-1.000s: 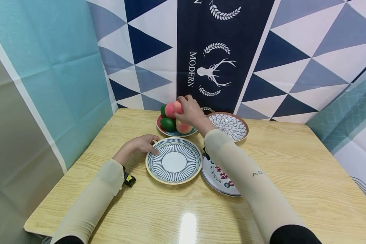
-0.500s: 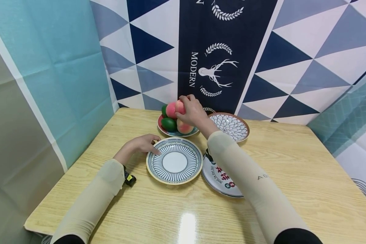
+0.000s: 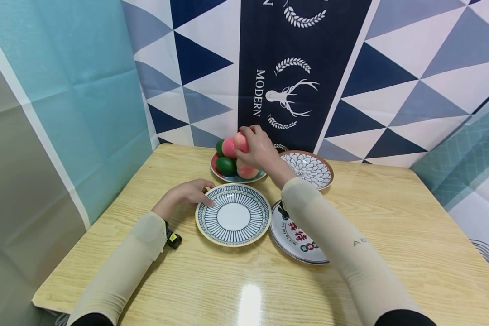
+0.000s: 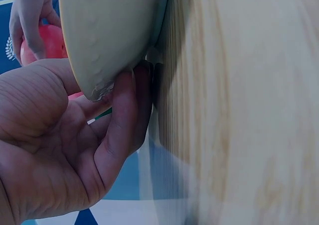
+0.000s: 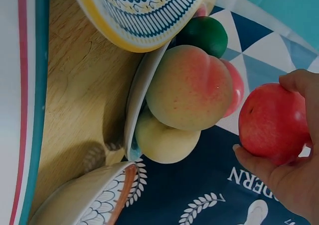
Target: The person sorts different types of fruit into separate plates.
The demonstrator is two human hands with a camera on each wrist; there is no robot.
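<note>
In the head view, my left hand [image 3: 191, 192] grips the left rim of a blue-and-white striped plate [image 3: 233, 216], thumb on top. The left wrist view shows its fingers [image 4: 122, 110] curled under the plate's edge. My right hand [image 3: 257, 147] holds a red-pink peach [image 5: 271, 123] between thumb and fingers, above a fruit plate [image 3: 216, 171] at the back. On that plate lie a yellow-red peach [image 5: 192, 88], a paler yellow fruit [image 5: 167, 138], a pink fruit [image 3: 228, 147] and dark green fruits [image 3: 226, 166]. The right wrist view shows a gap between the held peach and this pile.
A brown-rimmed plate with a petal pattern [image 3: 307, 170] stands at the back, right of the fruit. A white plate with red characters [image 3: 293, 237] lies partly under my right forearm. A patterned cloth [image 3: 208, 59] hangs behind the wooden table [image 3: 195, 280].
My right forearm has shifted slightly right while the hand stays over the fruit with the peach. My left hand and the striped plate have hardly moved.
</note>
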